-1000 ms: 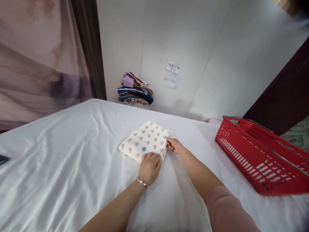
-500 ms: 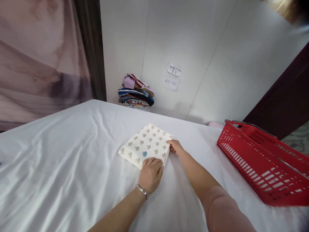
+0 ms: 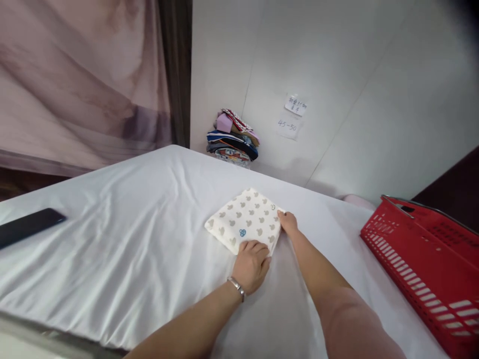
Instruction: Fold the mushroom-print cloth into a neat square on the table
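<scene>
Smooth pale grey wall [image 3: 337,99]: flat panels with thin seams, behind everything.
White cloth sheet [image 3: 123,249]: soft, rippled with long creases, spread under my hands.
Pink draped curtain [image 3: 75,85]: loose folds, blotched darker.
Red plastic basket [image 3: 422,259]: slotted sides, thin metal handles, to my right.
Stack of folded multicoloured fabrics [image 3: 232,139]: rounded, uneven layers, beyond the sheet's far edge.
Cream printed cloth [image 3: 249,217]: folded into a slanted four-sided shape, layered edges, grey-brown motifs and one blue; it lies on the sheet before me.
Flat black rectangular object [image 3: 30,225]: smooth, rounded corner, at left.
My left hand [image 3: 251,265]: fingers laid loosely over the cloth's near edge, unclenched.
My right hand [image 3: 288,223]: fingertips grasping the cloth's right edge in a pinch.
White paper notes [image 3: 291,117]: handwritten, on the wall.
Silver metal bracelet [image 3: 236,286]: narrow band round my left wrist.
</scene>
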`<state>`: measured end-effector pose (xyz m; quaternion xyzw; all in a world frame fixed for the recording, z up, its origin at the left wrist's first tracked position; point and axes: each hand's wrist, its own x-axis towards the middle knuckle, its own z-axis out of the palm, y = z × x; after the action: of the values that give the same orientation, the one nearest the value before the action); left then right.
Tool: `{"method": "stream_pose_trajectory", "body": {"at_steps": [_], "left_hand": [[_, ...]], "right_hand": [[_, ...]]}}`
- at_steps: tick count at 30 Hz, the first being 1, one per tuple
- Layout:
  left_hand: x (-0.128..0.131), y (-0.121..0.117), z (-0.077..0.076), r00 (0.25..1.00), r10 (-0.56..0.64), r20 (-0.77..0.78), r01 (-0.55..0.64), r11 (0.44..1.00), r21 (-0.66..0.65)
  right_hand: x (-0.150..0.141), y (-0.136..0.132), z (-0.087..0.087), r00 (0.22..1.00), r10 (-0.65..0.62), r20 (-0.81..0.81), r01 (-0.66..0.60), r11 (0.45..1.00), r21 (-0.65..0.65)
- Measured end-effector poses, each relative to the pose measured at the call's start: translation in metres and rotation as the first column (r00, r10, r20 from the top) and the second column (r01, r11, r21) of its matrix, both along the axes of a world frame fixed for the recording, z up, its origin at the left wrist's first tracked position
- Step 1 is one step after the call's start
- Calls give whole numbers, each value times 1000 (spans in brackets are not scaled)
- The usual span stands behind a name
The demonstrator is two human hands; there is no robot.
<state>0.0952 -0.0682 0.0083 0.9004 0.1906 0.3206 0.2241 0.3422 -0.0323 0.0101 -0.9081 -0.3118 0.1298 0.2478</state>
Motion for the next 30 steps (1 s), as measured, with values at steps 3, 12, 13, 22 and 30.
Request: {"method": "stream_pose_trajectory", "body": {"at_steps": [3,12,13,22,30], "left_hand": [[0,0,-1,1000,-2,-3,2,1000,0],[-3,-1,-1,1000,-21,-11,21,1000,17],[-4,-1,-2,1000,-27,-9,27,999,19],[-8,1,-4,994,-94,49,93,996,13],[-43,74,0,887,450,100,-449,893,-31]], "right_hand": [[-1,-5,7,997,-27,72,33,996,-80],[-52,11,10,822,371,432,-357,927,-116],[-55,12,5,825,384,414,-353,923,-154],[-52,15,-9,855,395,335,-283,898,-336],[-55,16,-4,864,398,308,-296,898,-326]]}}
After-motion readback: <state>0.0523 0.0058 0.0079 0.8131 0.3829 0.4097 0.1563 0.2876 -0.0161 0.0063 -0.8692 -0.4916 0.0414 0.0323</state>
